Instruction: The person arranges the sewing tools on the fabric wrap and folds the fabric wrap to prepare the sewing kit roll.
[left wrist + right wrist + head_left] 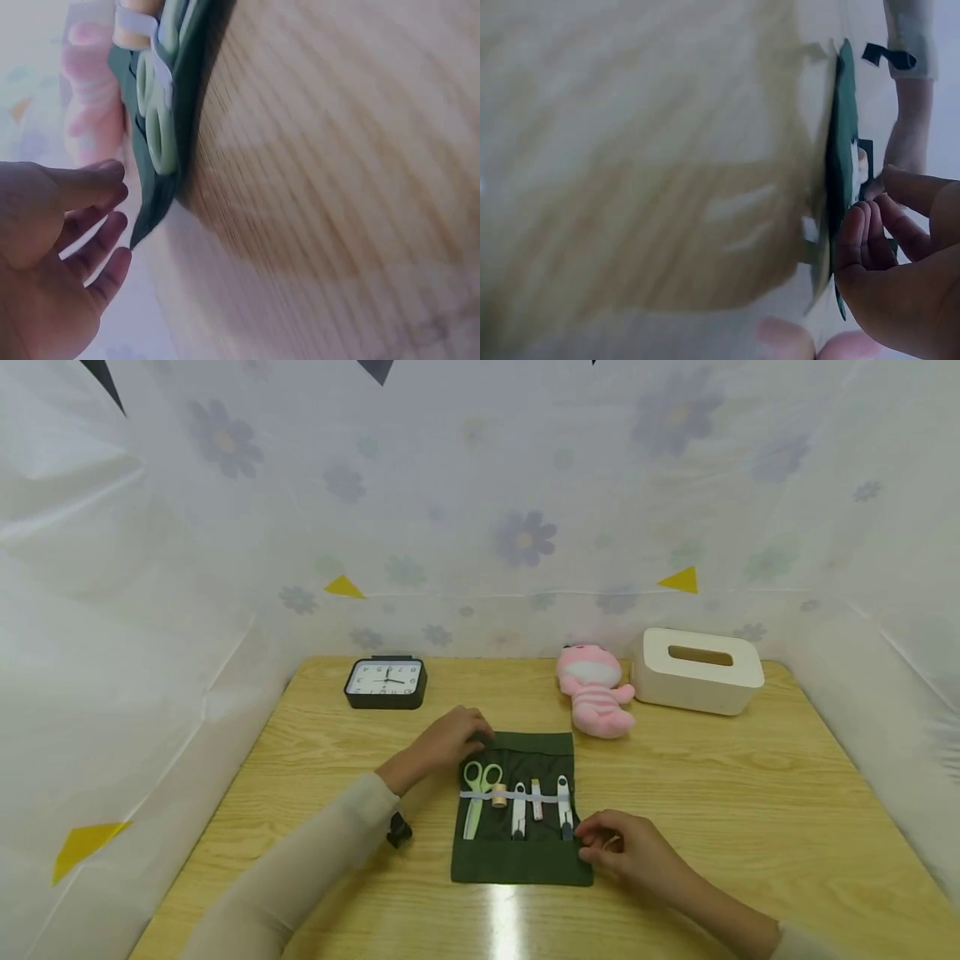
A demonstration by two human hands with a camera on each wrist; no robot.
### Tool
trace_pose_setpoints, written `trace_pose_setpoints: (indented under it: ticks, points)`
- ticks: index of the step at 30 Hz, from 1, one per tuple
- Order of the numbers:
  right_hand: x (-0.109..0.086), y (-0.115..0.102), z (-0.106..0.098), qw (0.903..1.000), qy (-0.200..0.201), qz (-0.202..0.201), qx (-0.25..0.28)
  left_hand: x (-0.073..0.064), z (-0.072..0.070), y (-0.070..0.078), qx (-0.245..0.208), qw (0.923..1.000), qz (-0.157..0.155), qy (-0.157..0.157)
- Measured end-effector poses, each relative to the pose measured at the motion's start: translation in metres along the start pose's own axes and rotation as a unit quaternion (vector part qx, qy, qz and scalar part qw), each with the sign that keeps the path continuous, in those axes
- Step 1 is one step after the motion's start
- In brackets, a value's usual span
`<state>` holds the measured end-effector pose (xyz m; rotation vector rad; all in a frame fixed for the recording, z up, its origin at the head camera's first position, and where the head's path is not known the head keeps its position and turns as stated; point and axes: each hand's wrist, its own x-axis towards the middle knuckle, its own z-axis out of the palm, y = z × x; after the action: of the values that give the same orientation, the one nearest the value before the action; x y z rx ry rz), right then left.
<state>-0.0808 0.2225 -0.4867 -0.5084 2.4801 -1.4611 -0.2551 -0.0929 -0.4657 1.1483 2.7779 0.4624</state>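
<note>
A dark green cloth tool pouch (517, 863) lies unrolled on the table. A pale band (486, 795) across it holds green-handled scissors (472, 820), a small tan spool (499, 800), two white slim tools with dark ends, and a slim pink-and-white piece (537, 807). My left hand (450, 737) is at the pouch's far left corner, its fingers loosely bent; in the left wrist view the fingertips (115, 264) come right beside the cloth corner. At the near right edge, my right hand (628, 845) has relaxed, bent fingers, which overlap the cloth in the right wrist view.
A black-framed clock (386, 682) stands at the back left, its face upside down. Behind the pouch to the right lie a pink-and-white plush toy (596, 693) and a white tissue box (693, 685). Flower-patterned sheeting (450, 527) encloses the wooden table (712, 777).
</note>
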Motion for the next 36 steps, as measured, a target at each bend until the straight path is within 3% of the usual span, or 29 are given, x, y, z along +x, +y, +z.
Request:
trace_pose_setpoints:
  ticks: [10, 23, 29, 36]
  points:
    - [-0.003, 0.006, 0.015, 0.9977, 0.008, -0.044, -0.050, 0.007, 0.002, -0.011, -0.005, 0.9991, 0.011, -0.041]
    - [-0.002, 0.001, 0.019, 0.9930, 0.010, -0.062, -0.100, 0.008, 0.005, -0.018, -0.034, 0.9987, 0.013, -0.035]
    - [0.001, -0.001, 0.017, 0.9905, 0.002, -0.068, -0.119, -0.004, 0.006, -0.025, -0.030, 0.9988, 0.009, -0.038]
    - [0.012, 0.001, 0.006, 0.9905, -0.017, -0.058, -0.123, -0.032, 0.003, -0.029, -0.024, 0.9991, -0.001, -0.036]
